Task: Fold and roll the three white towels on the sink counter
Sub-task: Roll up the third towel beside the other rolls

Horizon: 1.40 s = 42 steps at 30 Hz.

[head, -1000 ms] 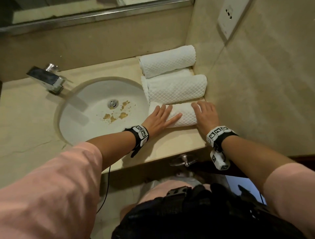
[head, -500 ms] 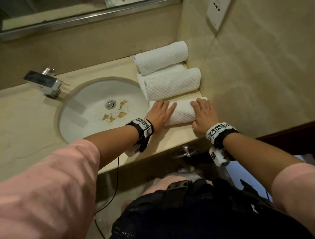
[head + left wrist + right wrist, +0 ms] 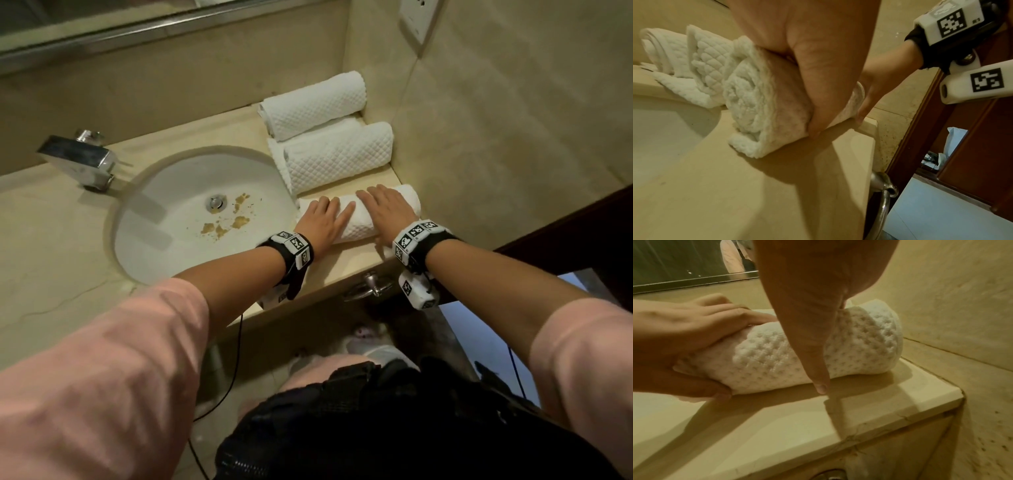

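Note:
Three rolled white waffle towels lie in a row on the counter (image 3: 346,263), right of the sink. The far towel (image 3: 313,102) and the middle towel (image 3: 339,156) lie untouched. Both hands hold the near towel (image 3: 356,222), a tight roll by the side wall. My left hand (image 3: 323,217) lies over its left end, fingers on top and thumb down the near side (image 3: 813,123). My right hand (image 3: 387,209) covers its right half, thumb tip (image 3: 821,386) down at the counter in front of the roll (image 3: 859,345). The right hand's fingers are hidden behind the roll.
The round sink basin (image 3: 154,240) with brown stains lies left of the towels, and a chrome faucet (image 3: 77,159) stands behind it. The tiled side wall (image 3: 513,137) with a socket (image 3: 416,17) closes the right. A metal hook (image 3: 371,286) sticks out below the counter's front edge.
Both hands have slid further up over the near roll and closer together. The roll now sits a little nearer the middle towel.

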Motion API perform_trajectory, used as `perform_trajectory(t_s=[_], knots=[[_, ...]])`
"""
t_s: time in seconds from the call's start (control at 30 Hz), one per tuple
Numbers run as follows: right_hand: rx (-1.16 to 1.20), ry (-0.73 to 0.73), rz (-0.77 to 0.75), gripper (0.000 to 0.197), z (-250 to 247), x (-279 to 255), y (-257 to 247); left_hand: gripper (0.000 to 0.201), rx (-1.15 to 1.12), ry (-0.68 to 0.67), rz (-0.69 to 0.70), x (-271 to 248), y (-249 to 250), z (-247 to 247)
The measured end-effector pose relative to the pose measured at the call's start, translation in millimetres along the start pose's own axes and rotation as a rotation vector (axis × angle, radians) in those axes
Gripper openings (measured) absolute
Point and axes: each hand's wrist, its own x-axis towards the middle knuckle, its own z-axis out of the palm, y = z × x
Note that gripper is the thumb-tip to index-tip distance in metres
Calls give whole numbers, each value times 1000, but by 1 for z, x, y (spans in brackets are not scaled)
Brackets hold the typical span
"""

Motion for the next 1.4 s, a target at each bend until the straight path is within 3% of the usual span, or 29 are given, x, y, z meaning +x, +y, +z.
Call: perform_trajectory(t_s=[0.17,0.33,0.53,0.63,0.73,0.87,1.13,1.27,1.4], knots=[[-67,-60,-11,134,-15,14,-7,55,-14,-19,-32,2,3,0],[-30,-222,-125,139,-29,28,-2,94,-211,-84,-94,11,-10,-11],[84,-491,-129,146,-29,66,26,98,-466,-411,-299,41,-31,-27],[71,-513,-130,138,-27,72,27,103,-683,-625,-394,49,-36,-29],[65,-488,-121,126,-27,68,29,116,-668,-716,-395,57,-31,-30],[11,-427,-144,119,-25,62,25,129,-514,-673,-375,57,-20,-30],[47,-406,-51,83,-16,65,23,93,-551,-485,-328,53,-24,-22],[127,-448,-24,70,-17,65,25,93,-572,-465,-288,54,-28,-23],[120,-458,-34,77,-22,70,29,101,-593,-455,-276,58,-34,-24]])
